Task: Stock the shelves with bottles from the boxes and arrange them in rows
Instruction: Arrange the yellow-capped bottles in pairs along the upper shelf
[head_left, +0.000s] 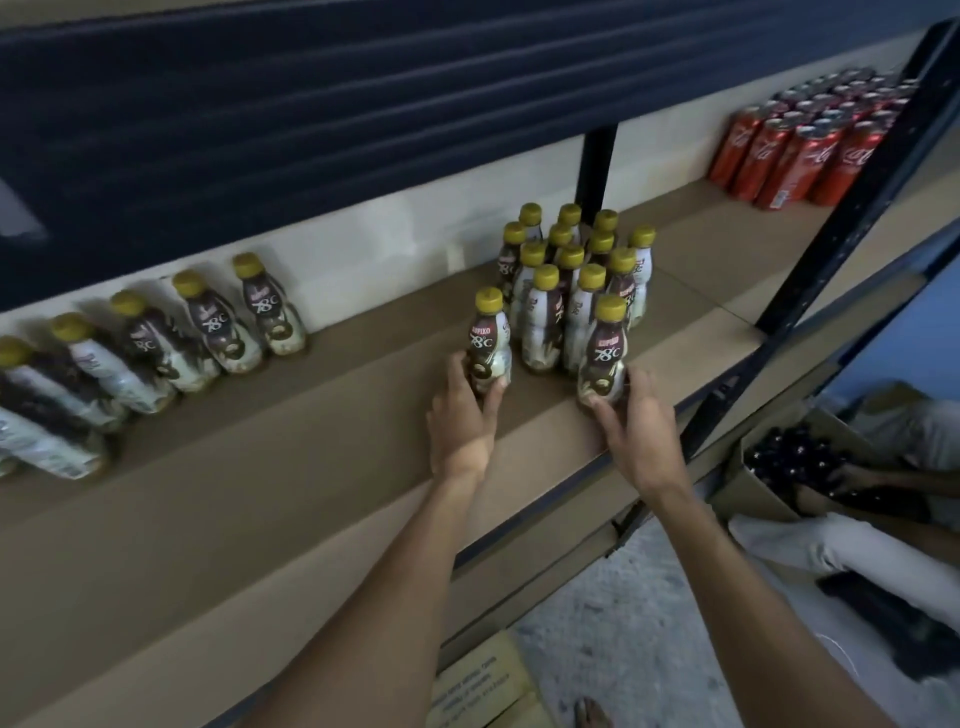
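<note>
Left hand (462, 415) wraps the left bottle (488, 340), right hand (641, 426) clasps the right bottle (605, 353), both upright on the shelf (311, 426) at the front of the bottle cluster (569, 270). Best nudged square with the cluster's columns, labels forward.

The scene is taken by one wide-angle camera worn on the head, directed forward and down along both forearms. The shelf (291, 467) is seen from above, close by. The left hand (460, 415) on the left bottle (488, 343) and the right hand (641, 431) on the right bottle (605, 353) are framed near the middle. Left of the fingers (494, 396) the view is blurred and bent; below and right of them the floor (623, 597) is caught.
</note>
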